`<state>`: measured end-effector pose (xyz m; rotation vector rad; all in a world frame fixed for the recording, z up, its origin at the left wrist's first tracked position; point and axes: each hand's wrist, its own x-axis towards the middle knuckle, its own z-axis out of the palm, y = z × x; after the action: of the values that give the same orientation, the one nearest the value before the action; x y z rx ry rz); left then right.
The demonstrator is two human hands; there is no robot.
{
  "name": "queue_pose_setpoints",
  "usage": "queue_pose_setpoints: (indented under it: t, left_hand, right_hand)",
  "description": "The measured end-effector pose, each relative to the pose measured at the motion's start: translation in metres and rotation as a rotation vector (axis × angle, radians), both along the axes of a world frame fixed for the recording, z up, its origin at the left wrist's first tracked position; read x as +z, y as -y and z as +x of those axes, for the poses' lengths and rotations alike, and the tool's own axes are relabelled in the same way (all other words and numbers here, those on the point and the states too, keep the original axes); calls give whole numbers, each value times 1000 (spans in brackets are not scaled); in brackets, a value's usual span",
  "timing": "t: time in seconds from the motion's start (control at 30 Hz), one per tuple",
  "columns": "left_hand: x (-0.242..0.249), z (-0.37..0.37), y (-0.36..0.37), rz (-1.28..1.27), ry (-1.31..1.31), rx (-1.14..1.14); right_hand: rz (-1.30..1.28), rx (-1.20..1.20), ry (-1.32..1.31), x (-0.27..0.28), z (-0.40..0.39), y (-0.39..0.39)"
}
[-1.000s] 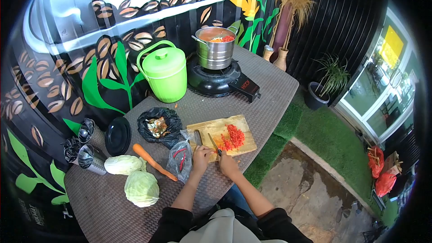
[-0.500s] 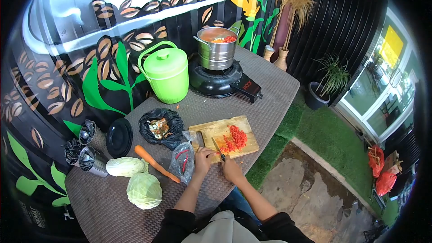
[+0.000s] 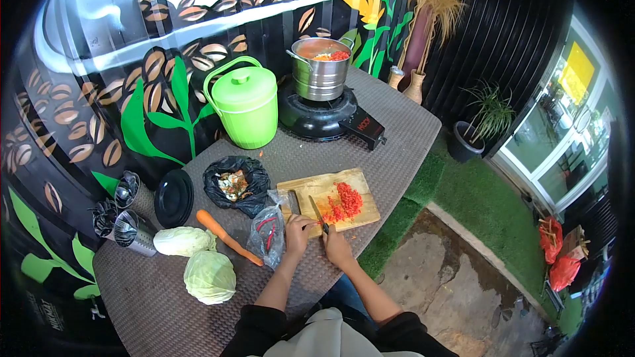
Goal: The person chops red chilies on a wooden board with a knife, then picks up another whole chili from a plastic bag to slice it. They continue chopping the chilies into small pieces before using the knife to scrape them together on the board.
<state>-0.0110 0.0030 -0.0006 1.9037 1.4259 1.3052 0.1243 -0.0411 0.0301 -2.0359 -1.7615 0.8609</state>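
Note:
On the wooden cutting board (image 3: 366, 215) lies a heap of finely chopped red chili (image 3: 346, 202). My right hand (image 3: 337, 247) is closed around the handle of a knife (image 3: 315, 207), its blade pointing away from me over the board. My left hand (image 3: 297, 234) pinches a small piece of red chili beside the knife, at the board's near left edge; the fingers partly cover it. Just left of that hand, a clear plastic bag (image 3: 256, 240) holds a few whole red chilies. A carrot (image 3: 227, 237) lies beyond the bag.
A round cabbage (image 3: 210, 277) and a napa cabbage (image 3: 184, 242) sit on the left. Behind the board are a black bag (image 3: 254, 203) of scraps, a lidded green bucket (image 3: 246, 116) and a steel pot (image 3: 319, 82) on a black stove (image 3: 311, 122). Black plates (image 3: 174, 198) stand near utensil holders (image 3: 135, 233).
The right hand and knife have shifted slightly left, while the left hand stays almost in place at the board's edge. The view has moved a little.

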Motion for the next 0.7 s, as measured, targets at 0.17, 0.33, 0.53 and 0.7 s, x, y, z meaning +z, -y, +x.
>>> queue_pose_setpoints:
  t: [0.17, 0.33, 0.53, 0.7]
  left_hand:
    - [-2, 1, 0, 8, -8, -12]
    - [-6, 1, -1, 16, -21, 12]
    - [-2, 2, 0, 36, -11, 18]
    - [4, 0, 3, 14, 4, 9]
  right_hand:
    - [-13, 28, -33, 4, 8, -6]
    - [-17, -26, 28, 8, -8, 7]
    - [-5, 11, 1, 7, 0, -9]
    - [180, 9, 226, -9, -6, 9]
